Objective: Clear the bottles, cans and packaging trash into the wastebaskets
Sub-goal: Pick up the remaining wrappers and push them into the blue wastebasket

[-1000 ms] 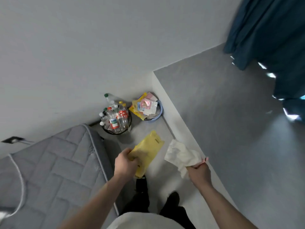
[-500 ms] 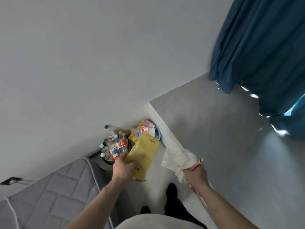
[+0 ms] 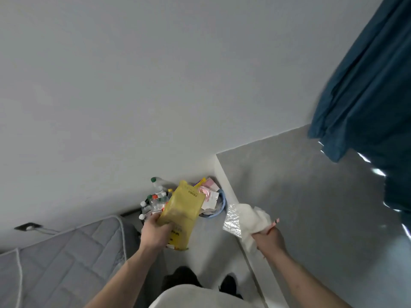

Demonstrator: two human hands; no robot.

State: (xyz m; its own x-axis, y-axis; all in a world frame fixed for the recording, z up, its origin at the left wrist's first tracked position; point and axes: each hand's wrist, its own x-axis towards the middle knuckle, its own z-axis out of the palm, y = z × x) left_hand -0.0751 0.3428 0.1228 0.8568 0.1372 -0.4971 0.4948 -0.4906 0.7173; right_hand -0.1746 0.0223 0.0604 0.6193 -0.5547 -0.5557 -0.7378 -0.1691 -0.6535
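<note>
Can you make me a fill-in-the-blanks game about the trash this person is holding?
1. The left hand holds a pouch whose colour is ____.
2. The right hand grips crumpled white paper and a clear ____ wrapper.
3. The black wastebasket is full of ____.
4. The wastebasket holding wrappers has a rim coloured ____.

Missing words: yellow; plastic; bottles; blue

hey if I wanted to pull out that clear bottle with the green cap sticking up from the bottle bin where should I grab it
Probably by the neck just under the green cap of the clear plastic bottle, reaching down from above. It stands tallest in the dark wastebasket; its lower body is wedged among other bottles, leaving no room lower down.
</note>
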